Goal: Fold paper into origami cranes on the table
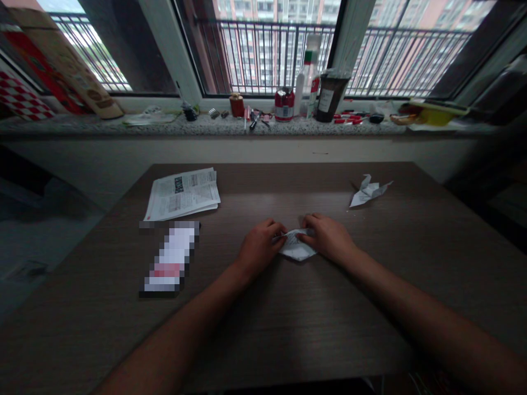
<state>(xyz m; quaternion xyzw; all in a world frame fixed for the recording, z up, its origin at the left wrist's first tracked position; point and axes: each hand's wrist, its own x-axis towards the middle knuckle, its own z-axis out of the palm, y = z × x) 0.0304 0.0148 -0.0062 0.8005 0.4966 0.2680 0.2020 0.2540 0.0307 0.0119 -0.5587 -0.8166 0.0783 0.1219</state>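
A small piece of folded printed paper (298, 249) lies on the brown table between my hands, its near edge coming to a blunt point. My left hand (262, 240) grips its left corner, with thumb and fingers closed on the edge. On the other side, my right hand (327, 235) pinches the right part, thumb on top and fingers curled at the far edge. The fingers partly cover the paper's upper side. Farther back on the right stands a folded paper crane (368, 191), apart from both hands.
A stack of folded newspaper (183, 195) lies at the table's back left. Nearer sits a pixelated, phone-shaped object (171, 258). Along the windowsill (156, 129) stand a red can (284, 104), a dark cup (329, 96), a clear bottle (305, 88) and several small items.
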